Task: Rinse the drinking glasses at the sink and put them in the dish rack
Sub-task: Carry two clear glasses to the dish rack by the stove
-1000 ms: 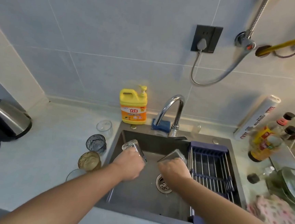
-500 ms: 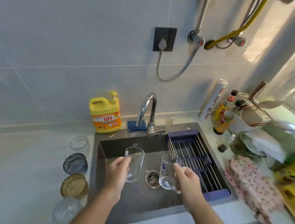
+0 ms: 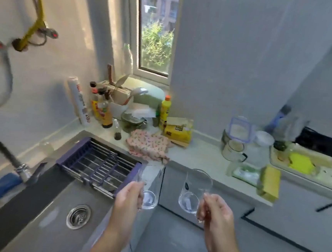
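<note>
left glass (image 3: 149,186) is hanging tilted in the air just past the right end of the dish rack (image 3: 99,167), the grip of the left hand (image 3: 129,196) holding it | right glass (image 3: 193,190) is tilting beside it, outside the sink (image 3: 43,205), the grip of the right hand (image 3: 217,210) holding it | floral cloth (image 3: 148,147) is lying on the desk (image 3: 198,155) behind the rack

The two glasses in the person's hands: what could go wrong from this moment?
The right hand holds the right glass out past the counter edge, over the floor; if the fingers slip, it would likely break. The dish rack lies to its left, so it may knock the left glass, in the left hand, on the way.
</note>
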